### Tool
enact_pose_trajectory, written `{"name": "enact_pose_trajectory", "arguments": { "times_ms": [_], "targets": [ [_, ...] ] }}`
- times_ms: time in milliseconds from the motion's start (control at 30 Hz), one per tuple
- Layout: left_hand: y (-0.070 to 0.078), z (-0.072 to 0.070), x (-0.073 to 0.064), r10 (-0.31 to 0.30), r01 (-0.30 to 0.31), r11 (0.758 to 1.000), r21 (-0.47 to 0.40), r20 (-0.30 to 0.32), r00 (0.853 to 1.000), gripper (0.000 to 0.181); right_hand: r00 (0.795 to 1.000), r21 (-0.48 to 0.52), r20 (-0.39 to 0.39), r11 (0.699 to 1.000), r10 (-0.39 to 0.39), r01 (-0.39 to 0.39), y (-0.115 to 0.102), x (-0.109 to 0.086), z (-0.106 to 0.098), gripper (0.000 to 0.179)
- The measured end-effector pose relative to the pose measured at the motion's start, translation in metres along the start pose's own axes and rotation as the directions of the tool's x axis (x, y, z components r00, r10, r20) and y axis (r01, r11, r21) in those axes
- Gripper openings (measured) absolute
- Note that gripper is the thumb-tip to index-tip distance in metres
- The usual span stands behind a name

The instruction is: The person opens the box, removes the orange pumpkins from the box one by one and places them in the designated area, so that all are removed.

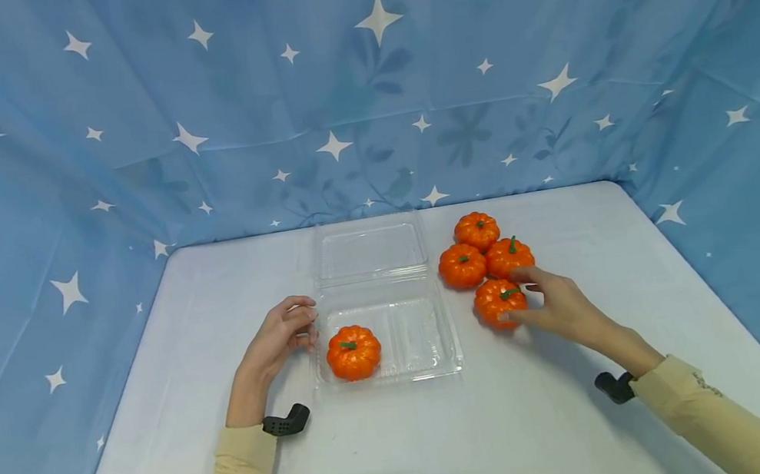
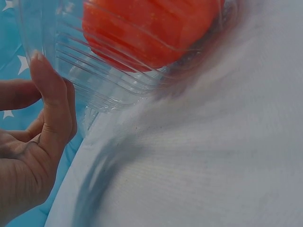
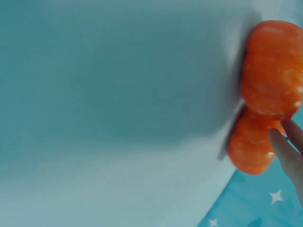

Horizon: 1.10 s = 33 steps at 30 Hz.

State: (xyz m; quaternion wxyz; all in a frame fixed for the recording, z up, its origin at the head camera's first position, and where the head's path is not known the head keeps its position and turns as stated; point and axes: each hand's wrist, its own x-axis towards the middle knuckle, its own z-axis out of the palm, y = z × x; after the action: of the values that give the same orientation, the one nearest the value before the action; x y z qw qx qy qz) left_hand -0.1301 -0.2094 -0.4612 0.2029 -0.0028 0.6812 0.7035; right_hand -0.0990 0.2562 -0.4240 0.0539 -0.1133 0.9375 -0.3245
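A clear plastic clamshell box lies opened on the table, its lid folded back. One orange toy pumpkin sits in its front left part. My left hand is at the box's left side, fingers loosely bent; in the left wrist view the thumb touches the clear wall. Right of the box, my right hand spreads its thumb and fingers around the nearest pumpkin, which rests on the table. In the right wrist view, fingertips show beside two pumpkins; the thumb is hidden.
Three more pumpkins, one at the back, one at left and one at right, cluster behind the nearest one. A white cloth covers the table. Blue star-patterned curtains hang along its back and sides.
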Motion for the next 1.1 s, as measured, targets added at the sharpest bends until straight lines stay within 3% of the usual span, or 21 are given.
{"name": "enact_pose_trajectory", "arguments": {
  "times_ms": [333,1100],
  "targets": [
    [-0.001,-0.002,0.0,0.005,-0.005,1.0,0.008,-0.011,1.0,0.041,0.989,-0.036,-0.048,0.99,-0.14,0.138,-0.027,0.009,-0.004,0.065],
    [-0.003,0.0,0.003,0.009,-0.009,1.0,-0.002,-0.01,1.0,0.042,0.944,0.081,0.129,0.952,-0.305,0.296,-0.077,0.044,0.017,0.068]
  ]
}}
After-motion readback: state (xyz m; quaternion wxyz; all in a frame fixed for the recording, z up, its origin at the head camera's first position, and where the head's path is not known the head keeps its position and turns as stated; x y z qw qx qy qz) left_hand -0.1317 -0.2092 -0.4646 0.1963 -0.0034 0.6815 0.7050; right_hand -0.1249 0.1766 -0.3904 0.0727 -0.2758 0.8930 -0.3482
